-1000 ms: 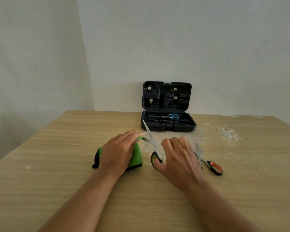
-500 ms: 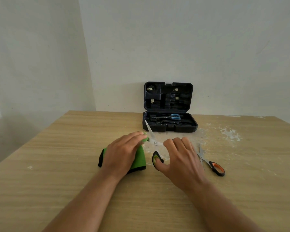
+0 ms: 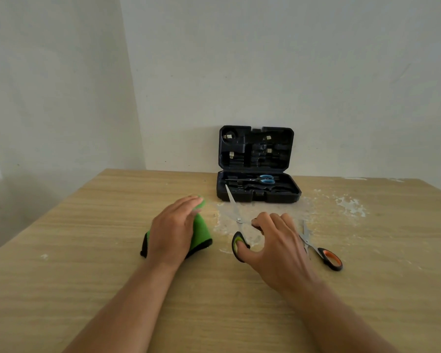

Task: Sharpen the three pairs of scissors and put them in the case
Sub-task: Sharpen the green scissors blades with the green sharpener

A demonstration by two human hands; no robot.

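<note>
The left hand (image 3: 173, 231) lies flat over the green sharpener (image 3: 201, 234), fingers stretched out along its top and pressing it to the table (image 3: 87, 250). The right hand (image 3: 275, 247) has hold of the green-handled scissors (image 3: 237, 225): thumb hooked through the near handle loop, fingers curled over the far one, which they hide. The blades point away toward the case (image 3: 259, 193), one long blade tip reaching up in front of its front wall, and the scissors sit just right of the sharpener, with a gap between the two. Whether the blades touch the table I cannot tell.

Just right of that hand, the orange-handled scissors (image 3: 321, 252) lie on the table, closed, handles toward the person. At the back, the black case stands open against the wall (image 3: 265, 72), lid upright, and the blue-handled scissors (image 3: 261, 179) lie inside its lower half. White dust (image 3: 349, 206) is scattered over the wood between the case and the hands.
</note>
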